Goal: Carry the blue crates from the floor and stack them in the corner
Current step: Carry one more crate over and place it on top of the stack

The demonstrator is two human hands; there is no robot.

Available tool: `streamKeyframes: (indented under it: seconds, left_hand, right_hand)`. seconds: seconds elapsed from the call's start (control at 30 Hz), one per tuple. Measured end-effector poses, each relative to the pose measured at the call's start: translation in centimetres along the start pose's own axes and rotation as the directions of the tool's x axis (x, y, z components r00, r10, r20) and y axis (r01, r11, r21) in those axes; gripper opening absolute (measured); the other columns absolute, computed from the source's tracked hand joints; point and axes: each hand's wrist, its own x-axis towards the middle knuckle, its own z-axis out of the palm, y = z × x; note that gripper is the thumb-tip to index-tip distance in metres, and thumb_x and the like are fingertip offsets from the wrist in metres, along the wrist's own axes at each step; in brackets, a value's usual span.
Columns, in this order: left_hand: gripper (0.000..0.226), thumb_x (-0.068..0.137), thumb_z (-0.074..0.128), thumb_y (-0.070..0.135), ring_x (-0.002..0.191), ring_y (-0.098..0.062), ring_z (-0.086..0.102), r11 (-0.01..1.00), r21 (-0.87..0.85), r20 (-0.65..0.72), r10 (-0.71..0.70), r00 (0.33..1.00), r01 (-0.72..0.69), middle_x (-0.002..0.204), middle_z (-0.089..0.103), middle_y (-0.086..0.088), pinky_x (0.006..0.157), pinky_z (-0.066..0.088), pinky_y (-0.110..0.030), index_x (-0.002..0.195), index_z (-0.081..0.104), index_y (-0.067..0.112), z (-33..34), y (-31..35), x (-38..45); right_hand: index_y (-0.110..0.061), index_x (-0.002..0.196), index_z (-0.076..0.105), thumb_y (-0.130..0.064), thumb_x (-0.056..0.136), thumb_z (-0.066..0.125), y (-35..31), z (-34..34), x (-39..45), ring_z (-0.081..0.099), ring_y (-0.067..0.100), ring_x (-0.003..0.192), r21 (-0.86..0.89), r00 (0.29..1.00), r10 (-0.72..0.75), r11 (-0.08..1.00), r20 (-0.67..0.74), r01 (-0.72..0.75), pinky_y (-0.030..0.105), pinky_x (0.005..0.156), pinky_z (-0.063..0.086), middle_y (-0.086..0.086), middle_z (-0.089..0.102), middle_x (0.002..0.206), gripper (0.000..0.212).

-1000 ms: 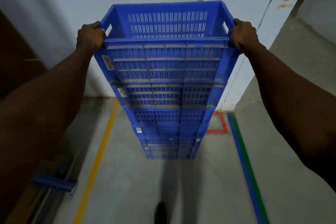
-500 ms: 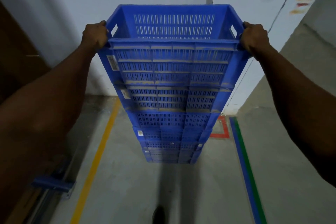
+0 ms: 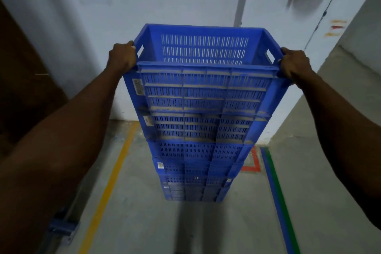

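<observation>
Pale walls meet behind a stack of blue crates [image 3: 198, 150] standing in the floor's corner. Left hand [image 3: 123, 57] and right hand [image 3: 295, 64] clasp the top crate [image 3: 203, 80] by its side rims, apparently to seat it squarely

Nothing here can actually be read. The top blue crate [image 3: 203, 86] carries a small pale sticker [image 3: 138, 87] on its near left corner, the print too blurred to make out. The crate below [image 3: 201, 128] has another label [image 3: 148, 120] in the same spot, and a white tag [image 3: 160, 165] sits lower down the stack, both illegible. On the far right wall, a few yellow and red marks [image 3: 335, 28] are only smears
</observation>
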Motion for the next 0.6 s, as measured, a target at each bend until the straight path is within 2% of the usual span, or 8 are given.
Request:
streamKeyframes:
  seconds: [0.1, 0.2, 0.3, 0.47, 0.6]
  left_hand:
    - [0.037, 0.102, 0.031, 0.022, 0.119, -0.048, 0.053, 0.999, -0.035, -0.003, -0.002, 1.0, 0.002, 0.13, 0.054, -0.03, 0.098, 0.042, -0.044, 0.124, 0.058, 0.008, 0.2, 1.2, -0.9]
    - [0.039, 0.105, 0.03, 0.02, 0.122, -0.05, 0.05, 0.994, -0.094, 0.015, -0.051, 0.999, 0.052, 0.132, 0.053, -0.034, 0.104, 0.041, -0.051, 0.13, 0.054, 0.003, -0.5, -0.3, 0.2]
    - [0.044, 0.104, 0.028, 0.031, 0.118, -0.05, 0.053, 0.99, -0.116, -0.005, -0.088, 0.996, 0.087, 0.13, 0.054, -0.034, 0.103, 0.043, -0.053, 0.127, 0.055, 0.005, -0.8, -0.2, 0.9]
    - [0.045, 0.101, 0.037, 0.037, 0.12, -0.045, 0.054, 0.989, -0.143, 0.018, -0.021, 1.0, 0.024, 0.134, 0.058, -0.024, 0.098, 0.042, -0.041, 0.134, 0.058, 0.017, 0.7, 1.6, -0.3]
    - [0.048, 0.099, 0.038, 0.04, 0.123, -0.044, 0.054, 0.99, -0.132, 0.049, -0.041, 0.998, 0.047, 0.134, 0.059, -0.025, 0.101, 0.042, -0.044, 0.134, 0.059, 0.013, -0.5, -0.7, 1.6]
  right_hand:
    - [-0.023, 0.14, 0.057, -0.017, 0.094, 0.047, 0.1, -0.4, 0.4, 0.054, 0.044, 0.122, 0.081, 0.998, 0.063, 0.995, -0.006, -0.062, 0.04, 0.098, 0.043, 0.024, 0.055, 0.139, 0.047]
    - [-0.029, 0.147, 0.049, -0.018, 0.091, 0.048, -1.1, 0.6, -1.4, 0.051, 0.041, 0.129, 0.16, 0.993, 0.119, 0.981, -0.024, -0.113, 0.04, 0.106, 0.041, 0.018, 0.052, 0.146, 0.057]
    - [-0.028, 0.146, 0.051, -0.015, 0.088, 0.052, -1.5, 0.6, -2.1, 0.052, 0.04, 0.129, 0.162, 0.989, 0.148, 0.976, -0.025, -0.142, 0.04, 0.106, 0.041, 0.017, 0.052, 0.145, 0.059]
    - [-0.029, 0.147, 0.05, -0.018, 0.091, 0.052, -0.1, -0.9, -0.4, 0.052, 0.039, 0.129, 0.157, 0.989, 0.145, 0.977, 0.004, -0.144, 0.037, 0.107, 0.039, 0.017, 0.051, 0.148, 0.057]
    - [-0.025, 0.15, 0.046, -0.018, 0.093, 0.044, -1.7, 0.3, -2.4, 0.049, 0.043, 0.129, 0.179, 0.995, 0.096, 0.98, -0.023, -0.091, 0.042, 0.108, 0.039, 0.02, 0.05, 0.147, 0.058]
